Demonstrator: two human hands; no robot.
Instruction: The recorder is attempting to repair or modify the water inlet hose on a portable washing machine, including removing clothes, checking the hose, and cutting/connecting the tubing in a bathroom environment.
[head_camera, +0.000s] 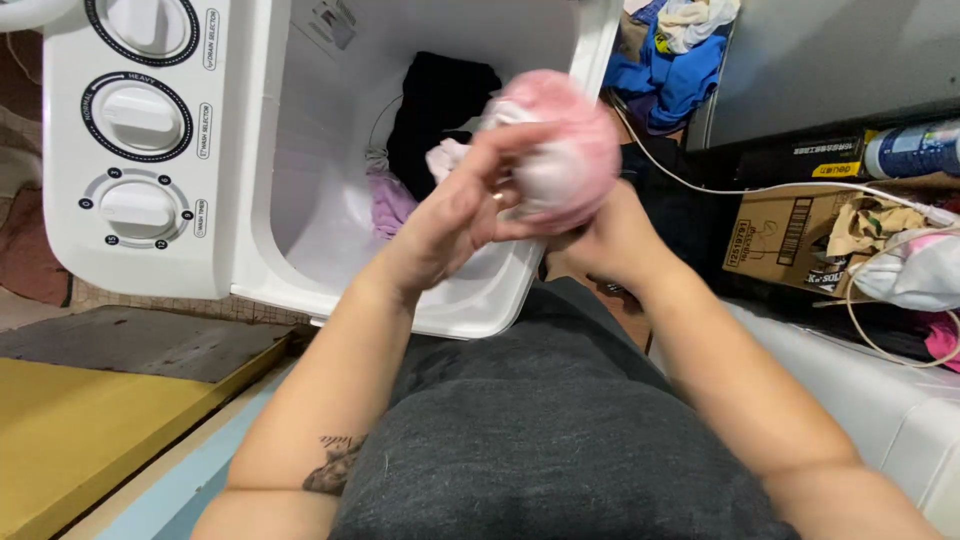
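Both my hands hold a balled-up pink and white piece of cloth (560, 150) over the near edge of a white washing machine tub (330, 120). My left hand (465, 205) wraps its fingers over the front of the bundle. My right hand (600, 240) supports it from beneath and behind, partly hidden by the cloth. Inside the tub lie a black garment (435, 105) and a lilac one (390, 200).
Three white dials (140, 115) sit on the machine's panel at the left. A yellow board (90, 420) lies at the lower left. Blue clothes (670, 75), a cardboard box (790, 240), a white cable (760, 188) and a white surface (880, 400) crowd the right.
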